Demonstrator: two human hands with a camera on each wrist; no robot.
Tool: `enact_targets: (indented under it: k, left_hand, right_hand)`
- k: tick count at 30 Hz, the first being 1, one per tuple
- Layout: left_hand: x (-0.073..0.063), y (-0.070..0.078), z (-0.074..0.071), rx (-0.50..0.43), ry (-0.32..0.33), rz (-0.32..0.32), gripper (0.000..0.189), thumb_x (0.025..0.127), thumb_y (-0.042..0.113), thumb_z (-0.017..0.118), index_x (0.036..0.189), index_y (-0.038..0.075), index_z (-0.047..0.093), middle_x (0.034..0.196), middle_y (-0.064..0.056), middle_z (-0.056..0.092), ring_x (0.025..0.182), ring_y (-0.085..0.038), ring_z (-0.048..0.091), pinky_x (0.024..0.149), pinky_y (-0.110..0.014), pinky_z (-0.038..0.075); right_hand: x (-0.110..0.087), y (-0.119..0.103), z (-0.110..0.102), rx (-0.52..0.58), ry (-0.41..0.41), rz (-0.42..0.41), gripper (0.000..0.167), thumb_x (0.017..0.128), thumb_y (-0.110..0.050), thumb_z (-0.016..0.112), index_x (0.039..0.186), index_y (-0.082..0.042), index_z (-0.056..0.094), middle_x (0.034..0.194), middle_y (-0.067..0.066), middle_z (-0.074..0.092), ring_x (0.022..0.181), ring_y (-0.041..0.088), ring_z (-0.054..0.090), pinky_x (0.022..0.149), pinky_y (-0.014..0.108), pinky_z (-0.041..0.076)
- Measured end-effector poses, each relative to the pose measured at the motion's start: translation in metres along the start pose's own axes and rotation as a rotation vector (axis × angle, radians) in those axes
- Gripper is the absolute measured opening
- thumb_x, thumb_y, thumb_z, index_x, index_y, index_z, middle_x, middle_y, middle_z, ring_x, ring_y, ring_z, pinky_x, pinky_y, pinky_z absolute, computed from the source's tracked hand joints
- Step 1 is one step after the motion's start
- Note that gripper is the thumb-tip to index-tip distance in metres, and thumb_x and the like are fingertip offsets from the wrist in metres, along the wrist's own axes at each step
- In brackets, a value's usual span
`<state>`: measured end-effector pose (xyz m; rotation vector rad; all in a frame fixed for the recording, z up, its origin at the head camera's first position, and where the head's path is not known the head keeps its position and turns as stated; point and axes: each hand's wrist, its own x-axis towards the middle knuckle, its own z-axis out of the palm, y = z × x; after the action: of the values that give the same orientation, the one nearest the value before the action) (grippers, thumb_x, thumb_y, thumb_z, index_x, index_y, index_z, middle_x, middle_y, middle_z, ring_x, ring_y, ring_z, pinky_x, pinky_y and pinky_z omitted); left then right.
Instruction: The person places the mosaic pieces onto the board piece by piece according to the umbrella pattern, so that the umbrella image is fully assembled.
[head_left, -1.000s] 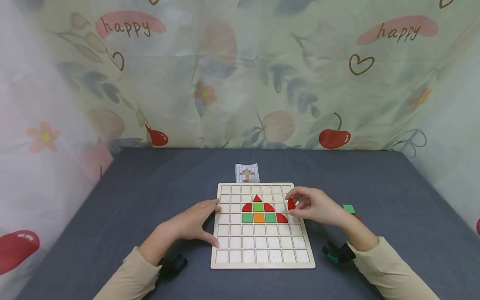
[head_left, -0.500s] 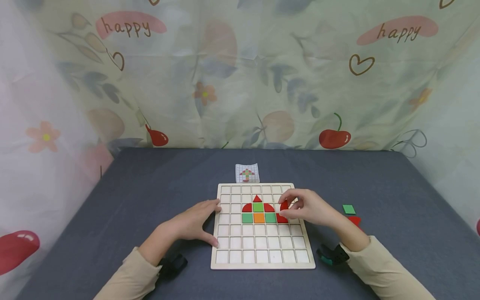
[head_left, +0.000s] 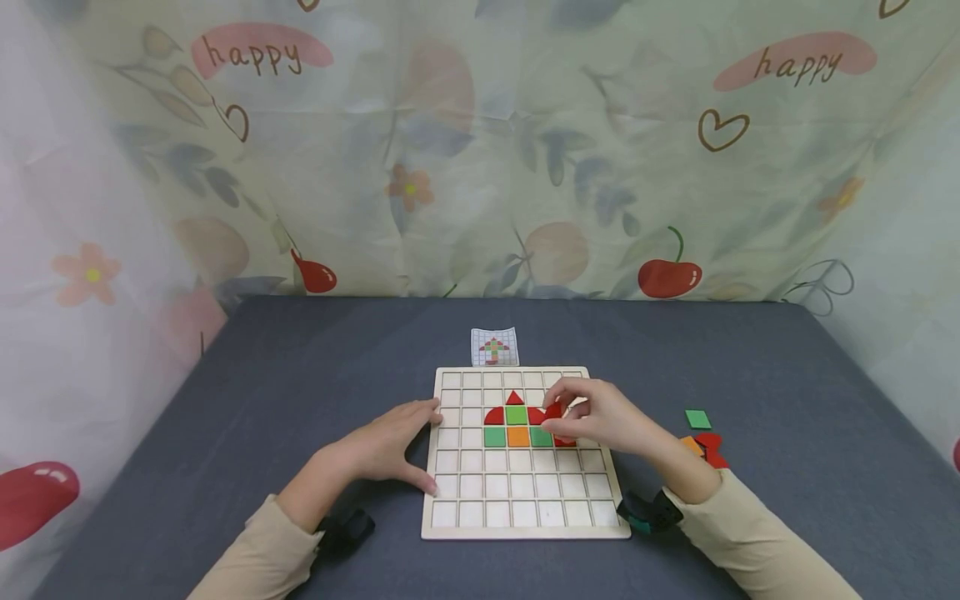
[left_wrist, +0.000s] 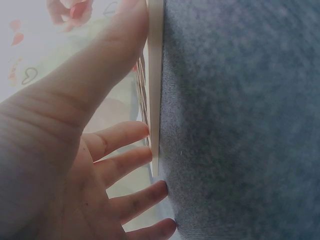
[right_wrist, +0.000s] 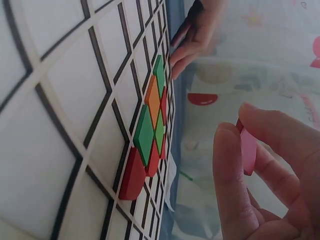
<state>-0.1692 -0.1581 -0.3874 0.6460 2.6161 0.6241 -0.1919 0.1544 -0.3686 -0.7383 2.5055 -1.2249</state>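
Observation:
Between thumb and fingertips my right hand (head_left: 603, 414) pinches a flat red piece (right_wrist: 248, 150), holding it over the right part of a wooden grid board (head_left: 525, 532). My left hand (head_left: 382, 442) rests at the board's left edge, thumb and fingers spread and fingertips against its side. Set in the cells are a red triangle (head_left: 513, 399), a green square (head_left: 516, 415) flanked by red quarter-circles (head_left: 494, 416), and below them an orange square (head_left: 517, 437) between two green ones. A red quarter-circle (right_wrist: 132, 175) ends that row, partly hidden by my right hand in the head view.
A small printed pattern card (head_left: 494, 347) lies just beyond the board's far edge. Right of the board, by my right forearm, are a loose green square (head_left: 697, 419), an orange piece (head_left: 691, 446) and red pieces (head_left: 708, 442). A patterned curtain (head_left: 480, 167) hangs behind the table.
My right hand has moved left across the board with the red piece, from the right rim toward the middle, uncovering more loose pieces by the forearm. My left hand has stayed still.

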Motion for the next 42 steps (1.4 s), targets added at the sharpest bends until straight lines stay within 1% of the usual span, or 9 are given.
enact_targets:
  k: [7, 9, 12, 14, 21, 25, 29, 35, 42]
  left_hand:
    - [0.001, -0.001, 0.0, 0.01, 0.005, 0.015, 0.092, 0.065, 0.048, 0.081, 0.137, 0.006, 0.042, 0.153, -0.013, 0.027, 0.142, -0.032, 0.025, 0.113, -0.05, 0.025]
    - [0.001, -0.001, 0.0, 0.011, 0.005, 0.02, 0.092, 0.065, 0.049, 0.081, 0.137, 0.006, 0.042, 0.153, -0.014, 0.027, 0.141, -0.033, 0.025, 0.113, -0.051, 0.025]
    - [0.001, -0.001, 0.0, 0.011, 0.004, 0.013, 0.092, 0.065, 0.048, 0.081, 0.137, 0.007, 0.042, 0.153, -0.013, 0.027, 0.142, -0.032, 0.025, 0.114, -0.05, 0.025]
    - [0.001, 0.0, 0.0, 0.011, 0.004, 0.008, 0.091, 0.064, 0.048, 0.081, 0.137, 0.007, 0.042, 0.153, -0.013, 0.027, 0.142, -0.031, 0.024, 0.114, -0.05, 0.025]
    - [0.001, -0.001, 0.001, 0.013, 0.003, 0.007, 0.091, 0.064, 0.048, 0.081, 0.137, 0.008, 0.042, 0.153, -0.012, 0.027, 0.142, -0.031, 0.024, 0.114, -0.049, 0.024]
    - [0.001, -0.001, 0.001, 0.017, 0.006, 0.004, 0.091, 0.064, 0.048, 0.081, 0.136, 0.008, 0.043, 0.153, -0.012, 0.027, 0.142, -0.032, 0.024, 0.114, -0.05, 0.025]
    - [0.001, -0.001, 0.001, 0.02, 0.007, -0.002, 0.091, 0.064, 0.048, 0.081, 0.136, 0.009, 0.043, 0.153, -0.012, 0.027, 0.142, -0.031, 0.025, 0.114, -0.049, 0.025]
    - [0.0, 0.001, 0.001, 0.019, 0.003, -0.006, 0.091, 0.065, 0.048, 0.081, 0.137, 0.009, 0.042, 0.153, -0.011, 0.027, 0.142, -0.03, 0.025, 0.114, -0.049, 0.025]
    - [0.001, 0.001, -0.001, 0.02, 0.002, 0.002, 0.091, 0.065, 0.049, 0.08, 0.137, 0.007, 0.042, 0.153, -0.013, 0.027, 0.141, -0.032, 0.025, 0.113, -0.05, 0.025]
  right_hand:
    - [0.004, -0.003, 0.005, 0.016, -0.001, -0.022, 0.024, 0.08, -0.021, 0.073, 0.096, -0.006, 0.062, 0.09, 0.009, 0.063, 0.063, 0.015, 0.061, 0.06, 0.022, 0.05]
    - [0.005, -0.005, 0.006, 0.049, -0.012, -0.021, 0.022, 0.081, -0.019, 0.072, 0.095, -0.005, 0.062, 0.088, 0.01, 0.063, 0.061, 0.015, 0.06, 0.059, 0.022, 0.051]
    - [0.006, -0.007, 0.008, 0.114, -0.034, -0.014, 0.019, 0.083, -0.015, 0.07, 0.095, -0.003, 0.062, 0.086, 0.012, 0.062, 0.061, 0.018, 0.062, 0.06, 0.024, 0.053]
    - [0.008, -0.008, 0.009, 0.136, -0.047, -0.009, 0.017, 0.084, -0.014, 0.068, 0.096, -0.003, 0.062, 0.084, 0.013, 0.061, 0.061, 0.019, 0.064, 0.06, 0.026, 0.054]
    - [0.015, -0.011, 0.014, 0.088, -0.062, -0.041, 0.019, 0.087, -0.01, 0.063, 0.104, 0.0, 0.063, 0.083, 0.015, 0.064, 0.064, 0.023, 0.065, 0.063, 0.025, 0.055]
    - [0.02, -0.015, 0.019, 0.087, -0.068, -0.045, 0.015, 0.088, -0.008, 0.062, 0.101, 0.0, 0.062, 0.085, 0.018, 0.066, 0.064, 0.022, 0.064, 0.062, 0.025, 0.054]
    - [0.025, -0.016, 0.023, 0.068, -0.069, -0.032, 0.012, 0.089, -0.007, 0.061, 0.099, -0.002, 0.064, 0.086, 0.016, 0.068, 0.064, 0.019, 0.063, 0.059, 0.024, 0.053]
    - [0.033, -0.016, 0.03, 0.037, -0.085, -0.032, 0.013, 0.089, -0.008, 0.06, 0.099, -0.002, 0.065, 0.086, 0.015, 0.069, 0.062, 0.013, 0.058, 0.057, 0.023, 0.05]
    - [0.041, -0.023, 0.04, -0.066, -0.097, -0.053, 0.008, 0.087, -0.011, 0.062, 0.091, -0.007, 0.067, 0.083, 0.006, 0.068, 0.068, 0.006, 0.057, 0.066, 0.019, 0.049]
